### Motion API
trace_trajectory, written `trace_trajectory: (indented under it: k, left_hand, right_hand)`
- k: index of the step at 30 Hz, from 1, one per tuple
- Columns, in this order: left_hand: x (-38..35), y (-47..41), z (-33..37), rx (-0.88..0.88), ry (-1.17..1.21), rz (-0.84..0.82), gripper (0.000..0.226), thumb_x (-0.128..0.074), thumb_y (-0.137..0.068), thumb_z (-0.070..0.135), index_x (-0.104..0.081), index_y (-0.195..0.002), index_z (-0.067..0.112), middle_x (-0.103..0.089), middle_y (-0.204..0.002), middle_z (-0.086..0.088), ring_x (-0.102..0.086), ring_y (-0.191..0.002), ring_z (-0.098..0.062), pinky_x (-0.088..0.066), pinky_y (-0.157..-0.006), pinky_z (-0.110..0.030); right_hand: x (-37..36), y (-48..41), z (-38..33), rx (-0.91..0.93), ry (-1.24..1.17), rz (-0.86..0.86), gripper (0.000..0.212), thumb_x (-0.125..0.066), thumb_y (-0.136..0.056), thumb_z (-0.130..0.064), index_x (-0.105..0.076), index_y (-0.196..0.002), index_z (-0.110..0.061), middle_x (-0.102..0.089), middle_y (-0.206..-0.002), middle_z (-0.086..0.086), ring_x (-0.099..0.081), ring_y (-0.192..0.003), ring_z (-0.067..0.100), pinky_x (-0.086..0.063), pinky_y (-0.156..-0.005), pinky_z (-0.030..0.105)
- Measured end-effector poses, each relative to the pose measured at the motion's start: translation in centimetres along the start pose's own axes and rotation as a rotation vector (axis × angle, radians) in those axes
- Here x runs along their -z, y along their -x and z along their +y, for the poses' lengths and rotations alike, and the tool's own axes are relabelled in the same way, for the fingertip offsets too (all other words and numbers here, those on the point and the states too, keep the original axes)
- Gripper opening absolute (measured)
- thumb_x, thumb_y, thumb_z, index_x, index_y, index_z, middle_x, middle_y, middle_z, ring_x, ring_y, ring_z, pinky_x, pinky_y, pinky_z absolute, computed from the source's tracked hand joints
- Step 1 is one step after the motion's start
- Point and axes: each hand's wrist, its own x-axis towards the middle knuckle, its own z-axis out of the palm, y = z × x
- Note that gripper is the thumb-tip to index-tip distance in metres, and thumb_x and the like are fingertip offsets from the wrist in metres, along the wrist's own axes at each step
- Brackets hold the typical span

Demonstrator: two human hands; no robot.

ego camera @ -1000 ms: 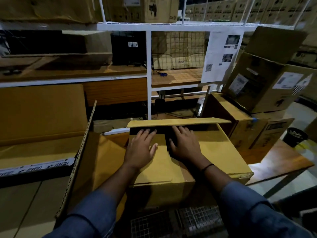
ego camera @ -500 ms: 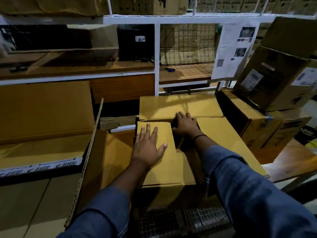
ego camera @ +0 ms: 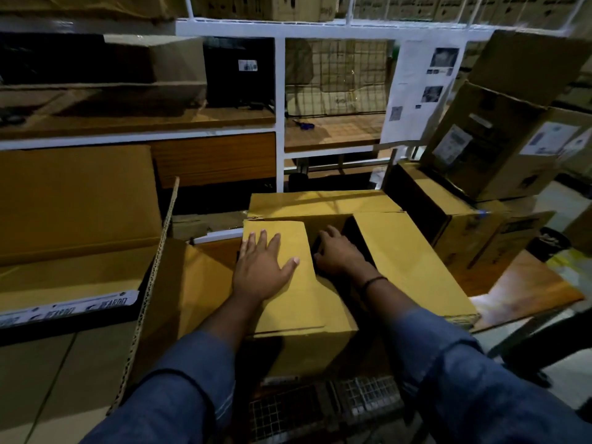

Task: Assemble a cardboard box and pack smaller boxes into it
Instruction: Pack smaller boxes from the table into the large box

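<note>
Head view: cardboard box (ego camera: 307, 315) sits centre frame. Your left hand (ego camera: 261, 277) lies flat, fingers spread, pinning the left flap (ego camera: 278, 241). Your right hand (ego camera: 336, 254) reaches into the gap; its fingers' hold cannot be told. Risk: right flap (ego camera: 403, 261) closing on that hand, or the pinned flap springing up.

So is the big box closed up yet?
Not yet. The left hand presses the left flap flat, but a dark gap is open beside it, with the right hand reaching in.
</note>
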Motion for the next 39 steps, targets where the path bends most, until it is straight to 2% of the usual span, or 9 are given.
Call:
trace_trajectory:
  k: [6, 9, 12, 15, 22, 26, 32, 35, 39]
  left_hand:
    - [0.2, 0.1, 0.2, 0.009, 0.061, 0.028, 0.080, -0.041, -0.098, 0.071, -0.031, -0.162, 0.025, -0.026, -0.170, -0.008, -0.013, -0.159, -0.031, -0.012, -0.128, -0.047]
    - [1.0, 0.0, 0.6, 0.056, 0.167, 0.002, 0.074, -0.047, -0.098, 0.069, -0.037, -0.159, 0.028, -0.027, -0.169, -0.006, -0.015, -0.158, -0.030, -0.014, -0.127, -0.047]
    - [3.5, 0.1, 2.0, 0.166, 0.483, 0.024, 0.074, -0.052, -0.095, 0.070, -0.045, -0.154, 0.027, -0.040, -0.163, -0.007, -0.033, -0.150, -0.033, -0.033, -0.119, -0.050]
    - [8.1, 0.5, 3.9, 0.143, 0.789, 0.043, 0.069, -0.061, -0.096, 0.061, -0.044, -0.155, 0.029, -0.042, -0.161, -0.004, -0.043, -0.144, -0.026, -0.039, -0.103, -0.036]
    - [16.8, 1.6, 3.6, 0.088, 0.093, -0.016, 0.053, -0.064, -0.098, 0.017, -0.054, -0.144, 0.041, -0.029, -0.169, 0.003, -0.021, -0.156, -0.032, -0.029, -0.123, -0.054]
    - [18.7, 3.5, 3.7, 0.185, -0.542, -0.238, 0.050, -0.062, -0.098, 0.013, -0.052, -0.146, 0.024, -0.018, -0.169, -0.021, 0.005, -0.157, -0.047, 0.001, -0.126, -0.063]
    - [10.8, 6.9, 2.9, 0.221, -0.339, -0.514, 0.050, -0.060, -0.100, 0.020, -0.052, -0.149, 0.025, -0.042, -0.157, -0.016, -0.047, -0.137, -0.036, -0.044, -0.104, -0.051]
    - [6.7, 7.7, 2.6, 0.192, -0.145, -0.408, 0.051, -0.034, -0.111, 0.037, -0.033, -0.161, 0.026, 0.002, -0.172, -0.018, -0.002, -0.155, -0.052, -0.018, -0.123, -0.061]
    - [3.0, 7.3, 2.5, 0.101, -0.184, -0.305, 0.067, -0.021, -0.107, 0.060, -0.026, -0.164, 0.025, -0.005, -0.173, -0.013, 0.010, -0.155, -0.049, 0.007, -0.123, -0.061]
  right_hand:
    - [-0.9, 6.8, 0.2, -0.008, -0.085, 0.060, 0.035, -0.046, -0.101, -0.046, -0.068, -0.111, -0.021, -0.072, -0.111, 0.009, -0.066, -0.104, 0.032, -0.051, -0.098, 0.047]
    - [-0.3, 8.4, -0.7, 0.084, -0.271, 0.039, 0.026, -0.050, -0.104, -0.032, -0.071, -0.117, -0.024, -0.075, -0.109, 0.001, -0.069, -0.103, 0.019, -0.051, -0.103, 0.042]
    - [1.3, 9.5, -2.5, 0.111, -0.783, 0.055, 0.017, -0.054, -0.107, -0.024, -0.067, -0.117, -0.025, -0.072, -0.103, -0.010, -0.071, -0.089, -0.001, -0.055, -0.068, 0.014]
    - [2.0, 9.4, -5.1, 0.251, -0.932, 0.124, 0.029, -0.055, -0.106, -0.030, -0.063, -0.134, -0.031, -0.069, -0.123, -0.012, -0.067, -0.110, 0.003, -0.058, -0.081, 0.020]
    - [0.0, 10.9, -11.8, 0.253, -0.918, -0.008, 0.038, -0.058, -0.104, -0.035, -0.054, -0.142, -0.034, -0.061, -0.128, -0.009, -0.066, -0.107, 0.018, -0.062, -0.081, 0.042]
    - [-3.5, 11.1, -11.5, 0.246, -0.430, -0.032, 0.054, -0.056, -0.096, -0.057, -0.051, -0.148, -0.042, -0.042, -0.161, 0.006, -0.038, -0.148, 0.032, -0.032, -0.120, 0.057]
    - [-4.7, 10.0, -10.1, 0.232, -0.108, -0.013, 0.065, -0.046, -0.096, -0.059, -0.042, -0.155, -0.032, -0.028, -0.168, 0.012, -0.019, -0.157, 0.034, -0.005, -0.125, 0.058]
    - [-4.6, 9.7, -8.2, 0.073, -0.035, 0.012, 0.071, -0.041, -0.098, -0.063, -0.036, -0.158, -0.025, -0.025, -0.170, 0.013, -0.015, -0.158, 0.037, -0.004, -0.124, 0.062]
    - [-3.5, 10.3, -4.6, -0.206, 0.014, 0.097, 0.078, -0.031, -0.100, -0.064, -0.028, -0.161, -0.016, -0.013, -0.169, 0.027, -0.007, -0.156, 0.048, -0.002, -0.124, 0.063]
